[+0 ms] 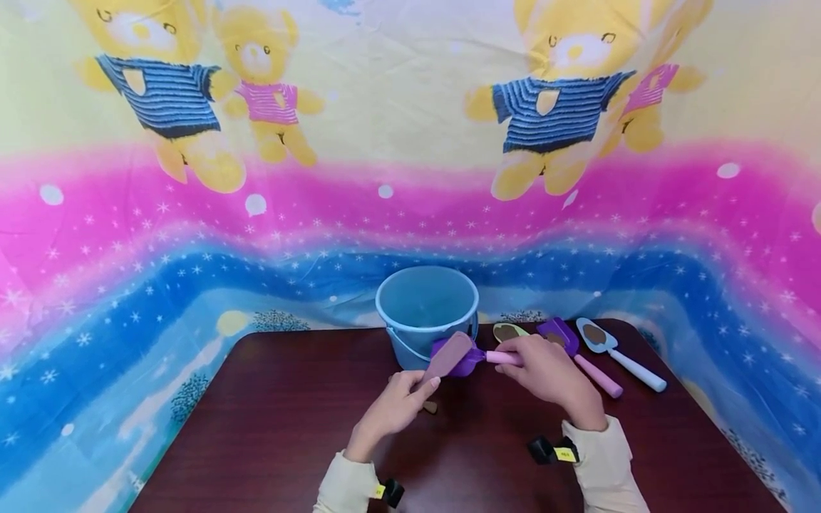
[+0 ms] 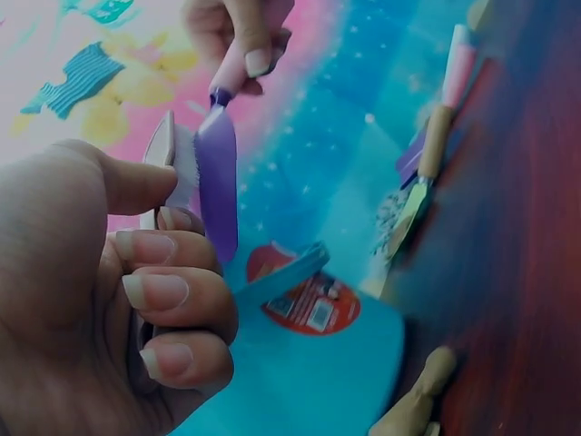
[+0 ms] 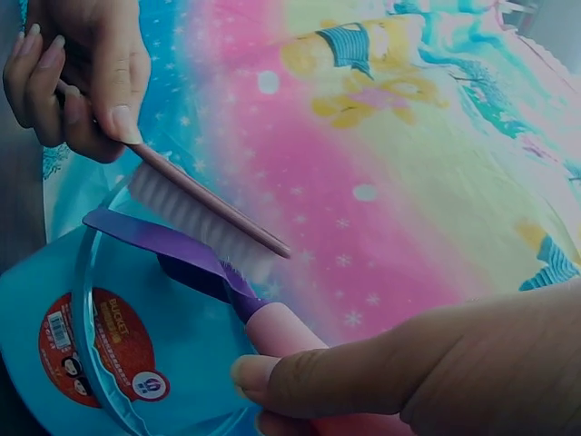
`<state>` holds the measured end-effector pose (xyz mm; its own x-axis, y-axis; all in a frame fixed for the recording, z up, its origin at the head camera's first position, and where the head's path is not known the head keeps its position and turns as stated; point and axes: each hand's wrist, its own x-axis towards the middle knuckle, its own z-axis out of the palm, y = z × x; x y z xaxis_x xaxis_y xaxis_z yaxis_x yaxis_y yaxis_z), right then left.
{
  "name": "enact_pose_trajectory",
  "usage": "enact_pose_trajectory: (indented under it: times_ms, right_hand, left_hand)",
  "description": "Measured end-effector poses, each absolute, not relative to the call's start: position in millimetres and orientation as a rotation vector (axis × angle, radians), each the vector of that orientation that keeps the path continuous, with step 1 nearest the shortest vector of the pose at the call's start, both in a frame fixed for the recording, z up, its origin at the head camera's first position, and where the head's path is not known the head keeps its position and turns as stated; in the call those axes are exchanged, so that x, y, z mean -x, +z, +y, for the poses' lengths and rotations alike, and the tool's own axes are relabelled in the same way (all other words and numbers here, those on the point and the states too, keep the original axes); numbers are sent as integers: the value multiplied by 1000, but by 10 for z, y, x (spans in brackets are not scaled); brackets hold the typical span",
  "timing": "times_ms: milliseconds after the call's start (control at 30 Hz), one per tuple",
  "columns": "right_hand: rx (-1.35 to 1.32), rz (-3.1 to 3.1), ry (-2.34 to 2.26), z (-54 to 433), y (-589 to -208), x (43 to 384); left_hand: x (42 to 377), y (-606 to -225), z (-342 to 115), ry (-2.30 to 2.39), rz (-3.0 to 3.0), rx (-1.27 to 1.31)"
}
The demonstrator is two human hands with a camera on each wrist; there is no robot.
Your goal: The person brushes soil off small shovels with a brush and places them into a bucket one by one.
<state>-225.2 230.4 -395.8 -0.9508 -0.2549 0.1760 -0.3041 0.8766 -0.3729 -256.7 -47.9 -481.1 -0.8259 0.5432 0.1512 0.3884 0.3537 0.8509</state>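
My left hand grips a pinkish-brown brush with white bristles. The bristles face the purple blade of a small shovel, close against it. My right hand holds that shovel by its pink handle, with the thumb along it. Both tools are raised in front of a light-blue bucket, near its side. The bucket stands upright, its handle hanging down the front. Whether the bristles touch the blade is hard to tell.
To the right lie a green-edged shovel, another purple shovel with a pink handle, and a pale-blue shovel; their blades carry brown patches. A small tan wooden piece lies below my left hand. A printed cloth hangs behind the table.
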Motion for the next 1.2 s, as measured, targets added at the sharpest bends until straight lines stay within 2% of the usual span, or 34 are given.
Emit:
enact_pose_trajectory:
  times_ms: [567,933,1200]
  right_hand:
    - [-484,-2871,700,2457,-3928,2233]
    - [-516,-2840,704,2367,-3964,2271]
    - [-518,-2878,713,2296,-3972,2273]
  left_hand:
    - [2667,-4781,-769,1481,2448,-752]
    - [2610,-4718,-661,1746,1942,-865]
    - [2583,-4767,-569,1664,2053,-816]
